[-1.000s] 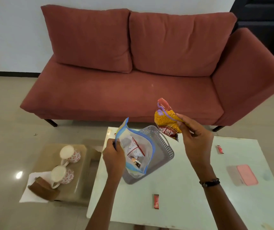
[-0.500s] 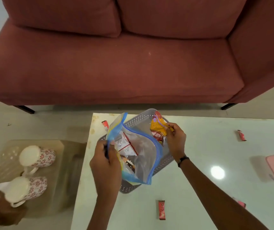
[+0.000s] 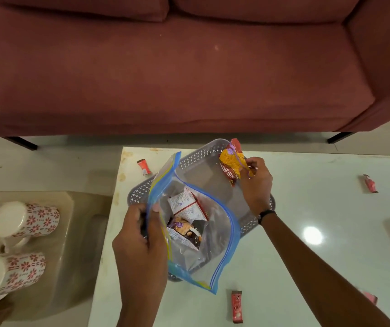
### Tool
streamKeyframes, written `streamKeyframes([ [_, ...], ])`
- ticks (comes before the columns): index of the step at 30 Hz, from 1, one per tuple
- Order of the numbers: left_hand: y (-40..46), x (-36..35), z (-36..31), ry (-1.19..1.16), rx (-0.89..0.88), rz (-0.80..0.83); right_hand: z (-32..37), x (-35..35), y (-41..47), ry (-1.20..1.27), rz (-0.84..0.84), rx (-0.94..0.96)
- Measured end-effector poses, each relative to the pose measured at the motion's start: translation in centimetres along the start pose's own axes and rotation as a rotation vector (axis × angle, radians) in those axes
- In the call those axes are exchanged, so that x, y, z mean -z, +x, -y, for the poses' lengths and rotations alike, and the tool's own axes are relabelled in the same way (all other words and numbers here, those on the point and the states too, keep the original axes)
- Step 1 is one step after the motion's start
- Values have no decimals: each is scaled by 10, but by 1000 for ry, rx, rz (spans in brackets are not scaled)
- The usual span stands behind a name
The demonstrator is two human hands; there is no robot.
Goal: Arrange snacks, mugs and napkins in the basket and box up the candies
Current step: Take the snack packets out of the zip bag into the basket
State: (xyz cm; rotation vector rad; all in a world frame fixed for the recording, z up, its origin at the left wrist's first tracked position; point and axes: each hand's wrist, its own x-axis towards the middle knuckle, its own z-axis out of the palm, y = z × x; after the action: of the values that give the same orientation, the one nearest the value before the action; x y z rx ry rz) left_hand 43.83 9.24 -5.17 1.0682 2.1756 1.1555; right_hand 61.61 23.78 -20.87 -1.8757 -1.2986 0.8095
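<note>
A person stands over a pale desk (image 3: 307, 256). Their left hand (image 3: 139, 239) grips the rim of an open zip bag (image 3: 215, 253) holding more snack packets. Their right hand (image 3: 255, 182) pinches a yellow snack packet (image 3: 231, 166) just above the grey basket (image 3: 196, 159). Best to lower it flat into the bare far corner, keeping the bag mouth upright. Candies (image 3: 236, 306) lie scattered nearby.

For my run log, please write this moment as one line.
left hand: holds zip bag open | right hand: holds yellow snack packet over grey basket | mugs: side table
</note>
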Motion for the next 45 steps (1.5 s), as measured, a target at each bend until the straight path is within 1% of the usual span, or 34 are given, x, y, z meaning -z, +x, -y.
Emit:
streamKeyframes([
  [4, -2, -2, 0, 6, 14, -16, 29, 34, -30, 75, -41, 2],
  [6, -4, -3, 0, 13, 4, -15, 57, 62, -55, 143, -25, 53],
  [8, -8, -3, 0, 1, 1, 10, 91, 91, -85, 170, 67, 142],
  [10, -13, -3, -1, -10, -6, 26, 124, 112, -113, 184, 227, 247],
  [12, -18, -1, -3, 0, -30, 30, 148, 114, -130, 188, 410, 312],
  [13, -21, 1, -3, 10, -40, 32, 154, 107, -135, 132, 491, 325],
  [14, -25, 2, -2, 21, -46, 37, 157, 95, -136, 7, 574, 341],
  [16, -33, 6, 0, 30, -49, 50, 154, 60, -134, -377, 762, 355],
  [17, -37, 7, 1, 26, -47, 55, 148, 41, -132, -547, 834, 360],
  [18, -40, 9, 2, 17, -42, 55, 142, 25, -130, -668, 883, 373],
  [20, -46, 11, 6, 11, -40, 45, 129, -2, -131, -798, 965, 388],
  [23, -53, 14, 13, 37, -40, 20, 100, -27, -140, -870, 1046, 367],
  [26, -58, 15, 19, 52, -29, 3, 77, -35, -147, -854, 1024, 285],
  [28, -61, 15, 23, 57, -22, -8, 67, -37, -152, -766, 971, 202],
  [30, -64, 14, 27, 55, -8, -10, 60, -38, -157, -696, 911, 172],
  [35, -72, 11, 32, 78, 1, -19, 51, -37, -169, -607, 783, 288],
  [39, -73, 13, 30, 51, 36, -39, 67, -16, -174, -422, 704, 274],
  [42, -68, 13, 28, 40, 87, -60, 87, 16, -179, -399, 528, 390],
  [45, -63, 13, 27, 4, 154, -45, 103, 55, -188, -409, 448, 576],
])
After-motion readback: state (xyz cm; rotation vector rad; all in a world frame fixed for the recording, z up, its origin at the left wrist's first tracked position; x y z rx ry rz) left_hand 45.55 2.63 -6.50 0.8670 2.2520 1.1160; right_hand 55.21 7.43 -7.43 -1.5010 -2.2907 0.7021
